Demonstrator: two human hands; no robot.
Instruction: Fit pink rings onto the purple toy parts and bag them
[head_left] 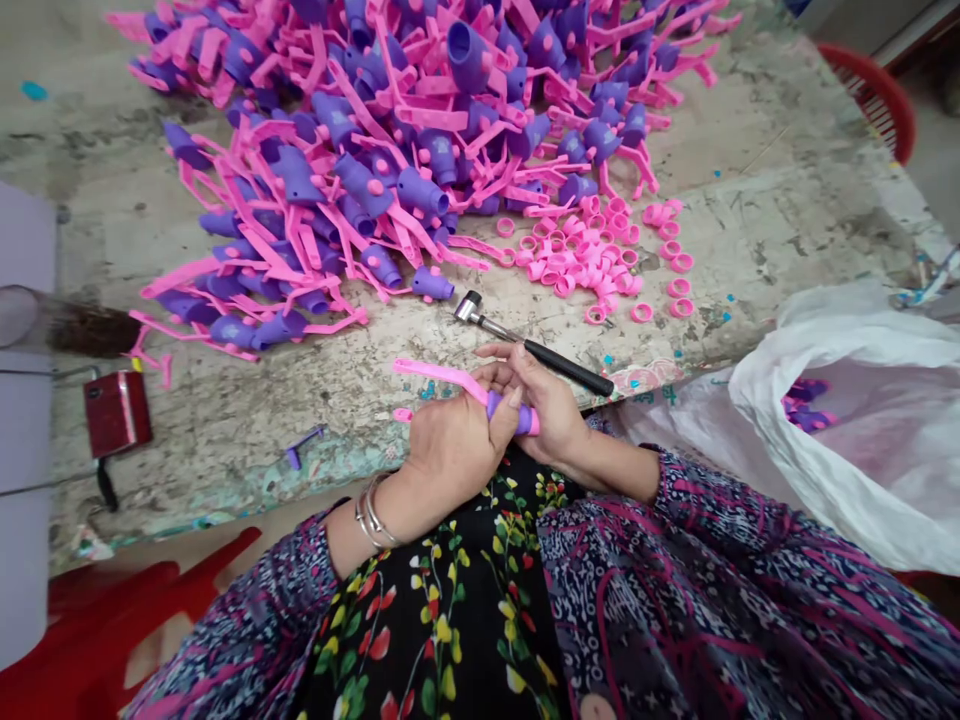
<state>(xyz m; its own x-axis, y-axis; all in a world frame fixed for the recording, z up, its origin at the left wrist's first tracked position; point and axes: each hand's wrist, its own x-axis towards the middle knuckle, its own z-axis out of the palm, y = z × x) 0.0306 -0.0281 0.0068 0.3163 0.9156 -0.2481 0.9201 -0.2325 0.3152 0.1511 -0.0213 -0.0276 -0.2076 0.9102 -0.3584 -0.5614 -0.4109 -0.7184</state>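
Observation:
My left hand point(459, 436), with metal bangles at the wrist, is closed round a purple and pink plastic piece point(498, 405). Its long pink arm points up and left, and a pink ring sits at its right end. Cupped against that end, my right hand point(551, 408) supports the piece, with its index finger and thumb partly extended; its palm side is partly hidden. Just beyond my fingers lies a small hammer point(570, 368) with a black handle and metal head. Many loose pink rings point(577, 250) are heaped past the hammer.
A large pile of similar purple and pink pieces point(360, 180) covers the far side of the worn table point(780, 200). On the right hangs an open white plastic bag point(757, 370) with some pieces inside. A dark red box point(116, 412) stands at the left.

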